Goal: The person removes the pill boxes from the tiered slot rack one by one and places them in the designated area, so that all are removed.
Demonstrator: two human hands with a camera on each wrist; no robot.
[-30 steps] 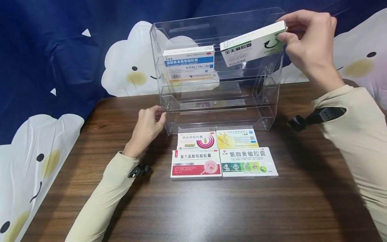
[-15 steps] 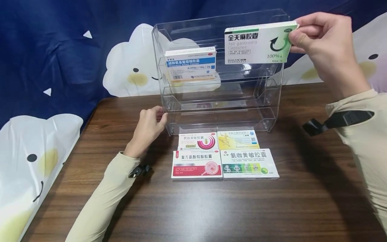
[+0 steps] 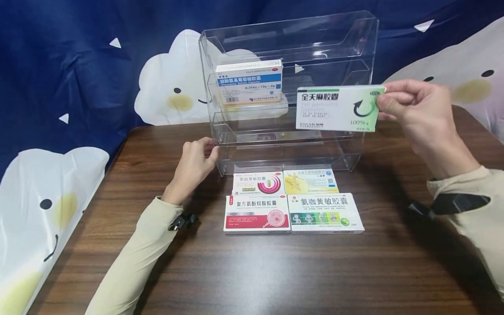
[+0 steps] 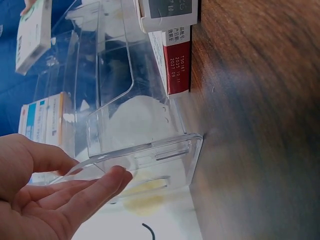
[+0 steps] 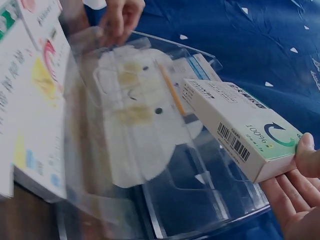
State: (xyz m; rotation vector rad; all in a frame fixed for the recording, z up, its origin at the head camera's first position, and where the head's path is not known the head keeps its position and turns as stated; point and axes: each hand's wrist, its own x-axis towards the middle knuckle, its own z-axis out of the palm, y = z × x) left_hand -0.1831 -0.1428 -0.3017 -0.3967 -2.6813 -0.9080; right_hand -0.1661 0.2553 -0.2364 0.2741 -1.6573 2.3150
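My right hand pinches the right end of a white and green medicine box, thumb on its printed front. That box is held in the air before the right half of a clear tiered display rack. At the rack's lower left side, my left hand grips the edge of the side wall, thumb and fingers on either face of it in the left wrist view. A blue and white medicine box stands in an upper tier on the left.
Before the rack, a red and white box, a green and white box, a pink and white box and a yellow box lie in two rows on the wooden table. A blue curtain hangs behind.
My right hand first draws the green and white medicine box right and level from the upper tier, then lowers it in front of the rack. My left hand stays at the rack's side.
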